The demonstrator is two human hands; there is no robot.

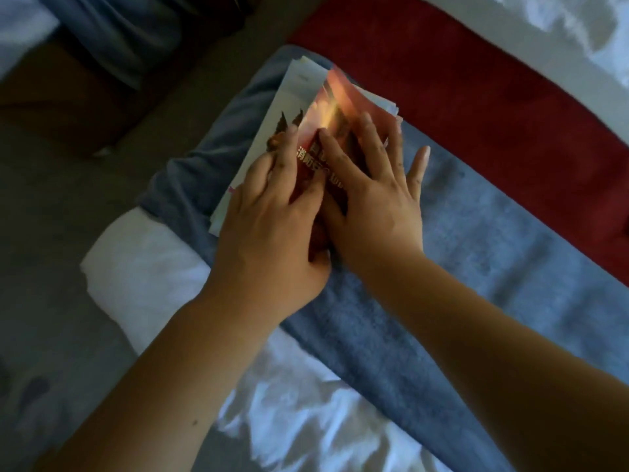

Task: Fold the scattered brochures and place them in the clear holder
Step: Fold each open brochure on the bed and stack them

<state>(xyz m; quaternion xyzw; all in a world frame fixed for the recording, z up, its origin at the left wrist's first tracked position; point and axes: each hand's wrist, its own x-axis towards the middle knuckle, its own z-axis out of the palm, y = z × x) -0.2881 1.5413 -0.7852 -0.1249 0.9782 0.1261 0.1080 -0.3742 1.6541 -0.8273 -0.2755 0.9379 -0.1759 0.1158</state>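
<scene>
A red and orange brochure point(335, 107) lies on top of a stack of white brochures point(289, 97) on a blue towel. My left hand point(272, 233) grips the red brochure's left edge, fingers curled over it and thumb tucked under. My right hand point(371, 195) lies flat on the brochure's right half with fingers spread, pressing it down. The near end of the brochure is hidden under both hands. No clear holder is in view.
The blue towel point(476, 240) runs diagonally across a bed. A red cloth point(476, 80) lies beyond it and white bedding point(143, 267) lies at the near left. Grey floor point(51, 199) and dark furniture point(85, 80) are at the left.
</scene>
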